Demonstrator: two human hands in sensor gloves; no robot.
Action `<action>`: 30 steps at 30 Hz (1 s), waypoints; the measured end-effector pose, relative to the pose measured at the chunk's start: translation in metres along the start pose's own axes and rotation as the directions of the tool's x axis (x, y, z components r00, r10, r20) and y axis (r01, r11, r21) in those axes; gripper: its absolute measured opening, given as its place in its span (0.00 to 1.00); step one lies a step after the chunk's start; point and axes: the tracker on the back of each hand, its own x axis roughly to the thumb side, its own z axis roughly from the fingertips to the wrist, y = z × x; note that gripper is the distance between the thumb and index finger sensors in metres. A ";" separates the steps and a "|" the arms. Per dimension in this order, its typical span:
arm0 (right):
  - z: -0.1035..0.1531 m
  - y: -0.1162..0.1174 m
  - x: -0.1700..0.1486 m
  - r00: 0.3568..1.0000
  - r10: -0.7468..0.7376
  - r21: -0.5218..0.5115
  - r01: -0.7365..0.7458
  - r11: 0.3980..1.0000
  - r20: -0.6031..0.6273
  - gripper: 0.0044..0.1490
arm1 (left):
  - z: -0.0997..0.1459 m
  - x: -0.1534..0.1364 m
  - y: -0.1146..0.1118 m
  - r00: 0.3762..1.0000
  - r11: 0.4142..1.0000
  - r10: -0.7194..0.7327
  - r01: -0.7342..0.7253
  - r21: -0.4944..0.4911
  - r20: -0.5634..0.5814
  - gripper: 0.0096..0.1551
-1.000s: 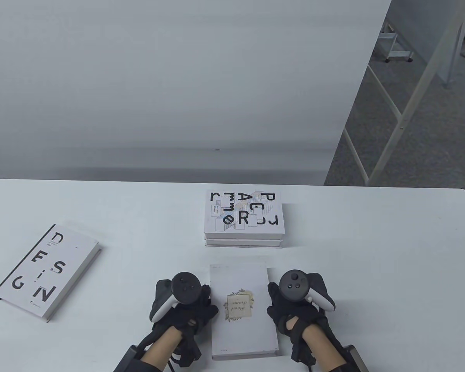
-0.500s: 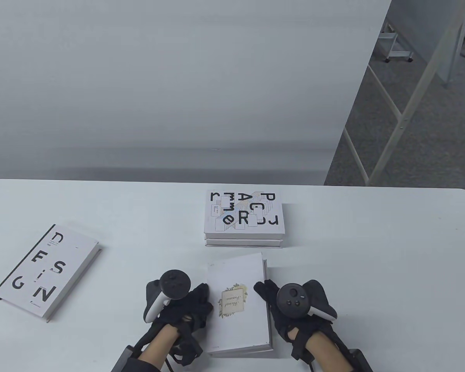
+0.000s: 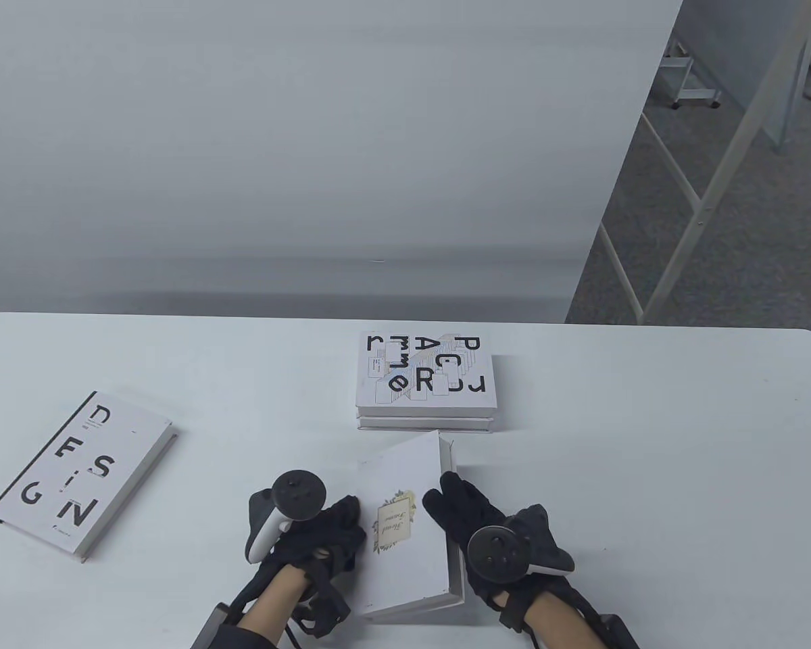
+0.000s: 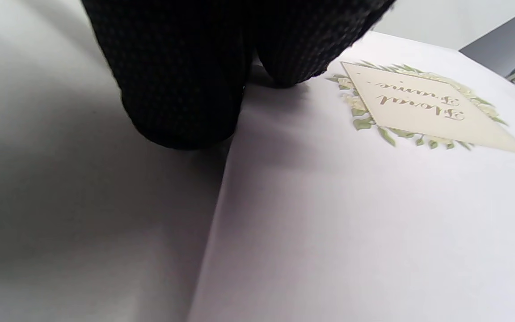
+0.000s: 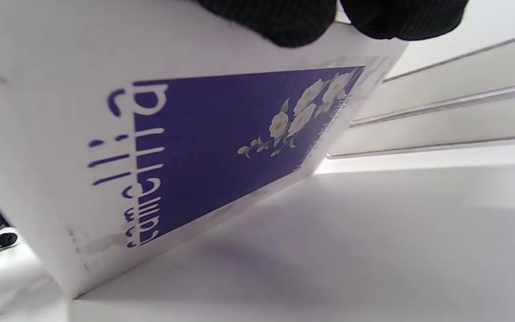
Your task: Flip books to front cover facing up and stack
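A white book with a floral label (image 3: 405, 541) lies near the front edge, its right side tilted up off the table. My right hand (image 3: 463, 517) grips that raised right edge, fingers over the top. The right wrist view shows its purple flowered underside (image 5: 221, 134) beneath my fingertips (image 5: 284, 18). My left hand (image 3: 331, 534) holds the book's left edge, which stays on the table; in the left wrist view my fingertips (image 4: 177, 89) touch the cover (image 4: 373, 201) at that edge. A stack of two books (image 3: 426, 382) with black lettering on top lies just behind.
A white book lettered DESIGN (image 3: 81, 473) lies face up at the left of the white table (image 3: 649, 439). The stack's page edges (image 5: 441, 112) show close behind the tilted book in the right wrist view. The table's back edge meets a grey wall.
The floral book's right edge has risen from flat to steeply tilted, pivoting on its left edge. My right hand moved up and left with it. My left hand shifted slightly left.
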 end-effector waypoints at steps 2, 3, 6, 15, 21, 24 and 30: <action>-0.001 0.001 0.003 0.999 0.031 0.001 -0.031 1.000 0.014 0.52 | -0.002 -0.002 0.002 1.000 1.000 0.016 -0.016 -0.011 -0.003 0.37; -0.001 0.001 0.004 0.999 0.037 0.003 -0.037 0.999 0.021 0.53 | -0.002 -0.003 0.002 1.000 1.000 0.029 -0.030 -0.008 -0.010 0.37; -0.002 0.001 0.006 0.998 0.048 -0.012 -0.047 0.999 0.040 0.54 | -0.004 -0.004 0.004 0.999 0.999 0.036 -0.036 -0.016 -0.011 0.37; 0.002 -0.004 -0.004 0.998 0.044 -0.108 -0.040 0.993 0.038 0.48 | -0.001 0.012 0.018 0.989 0.986 -0.139 0.134 0.100 0.047 0.40; 0.009 -0.015 -0.028 0.990 -0.136 -0.202 0.123 0.972 -0.050 0.46 | 0.025 0.048 0.064 0.921 0.904 -0.357 0.299 0.306 0.156 0.42; 0.011 -0.016 -0.038 0.975 -0.203 -0.223 0.179 0.958 -0.093 0.46 | 0.043 0.060 0.090 0.824 0.809 -0.542 0.459 0.366 0.165 0.43; 0.018 -0.019 -0.059 0.902 -0.400 -0.318 0.336 0.887 -0.161 0.45 | 0.071 0.068 0.118 0.696 0.654 -0.714 0.628 0.421 0.072 0.49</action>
